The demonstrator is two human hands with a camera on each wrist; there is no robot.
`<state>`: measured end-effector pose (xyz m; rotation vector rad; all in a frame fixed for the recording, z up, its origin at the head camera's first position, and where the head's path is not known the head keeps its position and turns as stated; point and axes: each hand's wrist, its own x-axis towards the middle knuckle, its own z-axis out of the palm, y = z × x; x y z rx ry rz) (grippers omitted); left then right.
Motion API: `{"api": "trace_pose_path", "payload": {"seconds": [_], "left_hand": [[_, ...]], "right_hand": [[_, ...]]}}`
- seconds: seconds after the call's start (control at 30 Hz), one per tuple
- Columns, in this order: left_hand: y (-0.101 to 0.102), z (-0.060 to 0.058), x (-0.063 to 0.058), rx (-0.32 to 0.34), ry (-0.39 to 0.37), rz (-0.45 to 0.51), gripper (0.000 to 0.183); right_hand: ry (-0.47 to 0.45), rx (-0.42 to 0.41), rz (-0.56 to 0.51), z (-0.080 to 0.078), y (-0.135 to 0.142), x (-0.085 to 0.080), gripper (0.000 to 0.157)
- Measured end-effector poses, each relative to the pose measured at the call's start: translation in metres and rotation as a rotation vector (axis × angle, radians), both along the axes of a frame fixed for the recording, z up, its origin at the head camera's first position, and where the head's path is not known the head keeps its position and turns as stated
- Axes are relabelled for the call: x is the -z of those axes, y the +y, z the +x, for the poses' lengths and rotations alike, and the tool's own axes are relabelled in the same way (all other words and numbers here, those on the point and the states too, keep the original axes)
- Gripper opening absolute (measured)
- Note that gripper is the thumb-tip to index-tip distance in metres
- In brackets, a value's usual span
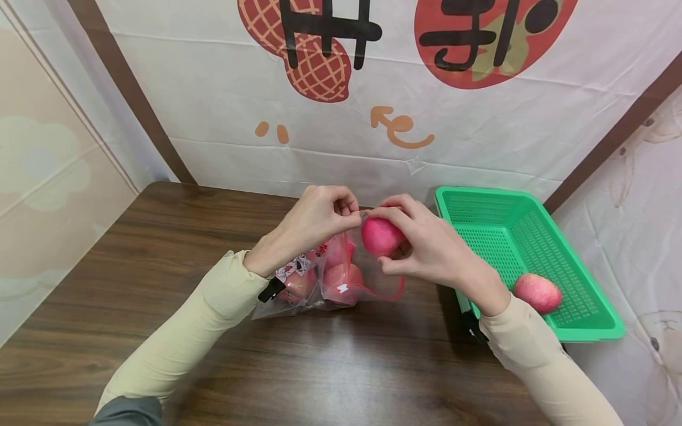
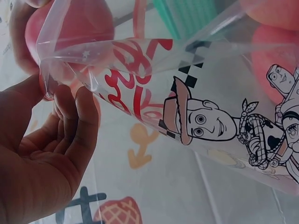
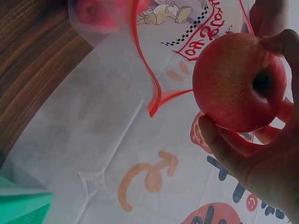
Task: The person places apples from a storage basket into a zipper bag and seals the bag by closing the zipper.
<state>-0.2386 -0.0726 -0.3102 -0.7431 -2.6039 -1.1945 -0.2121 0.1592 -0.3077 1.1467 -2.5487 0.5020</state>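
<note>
My left hand pinches the rim of a clear plastic bag printed with cartoon figures and edged in red. Inside the bag lie several apples, partly hidden by the print and my left forearm. My right hand grips a red apple with fingers and thumb around it. In the head view that apple is at the bag's opening, close to my left fingertips. The right wrist view shows the apple's stem hollow and the bag's red edge beside it.
A green plastic basket stands at the right, with one apple in it. Brown wood-grain tabletop stretches under both arms. Behind the table hangs a white printed sheet.
</note>
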Motion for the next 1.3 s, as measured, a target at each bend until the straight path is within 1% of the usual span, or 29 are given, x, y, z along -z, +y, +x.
{"api": "trace_pose_path", "payload": {"seconds": [0.2, 0.37, 0.47, 0.53, 0.63, 0.77, 0.87, 0.97, 1.07, 1.3], "left_hand": [[0.002, 0.0, 0.0, -0.001, -0.003, 0.003, 0.003], [0.004, 0.001, -0.001, -0.015, -0.011, 0.005, 0.003], [0.005, 0.001, -0.001, -0.015, -0.007, 0.003, 0.003], [0.006, 0.001, -0.001, -0.013, -0.003, 0.003, 0.003], [0.007, 0.0, 0.0, -0.005, -0.009, -0.002, 0.003], [0.008, 0.0, 0.004, 0.006, -0.021, -0.011, 0.004], [0.009, -0.001, 0.005, 0.011, -0.016, -0.011, 0.003], [0.009, 0.0, 0.005, 0.013, -0.008, -0.008, 0.004], [0.009, -0.001, 0.006, 0.01, -0.007, -0.009, 0.006], [0.008, 0.0, 0.008, 0.005, -0.018, -0.013, 0.005]], "right_hand": [[0.007, 0.006, 0.052, -0.003, -0.006, 0.007, 0.067], [0.036, 0.033, 0.068, -0.007, -0.012, 0.016, 0.074], [0.04, 0.043, 0.05, -0.008, -0.015, 0.019, 0.068], [0.034, 0.04, 0.031, -0.009, -0.016, 0.02, 0.061], [0.019, 0.037, 0.015, -0.009, -0.015, 0.019, 0.053], [0.012, 0.017, 0.01, -0.008, -0.012, 0.016, 0.047], [0.03, 0.006, -0.006, -0.007, -0.006, 0.012, 0.043], [0.049, 0.017, -0.029, -0.007, 0.004, 0.008, 0.041], [0.051, 0.046, -0.051, -0.007, 0.015, 0.004, 0.04], [0.025, 0.155, -0.084, -0.004, 0.046, -0.003, 0.041]]}}
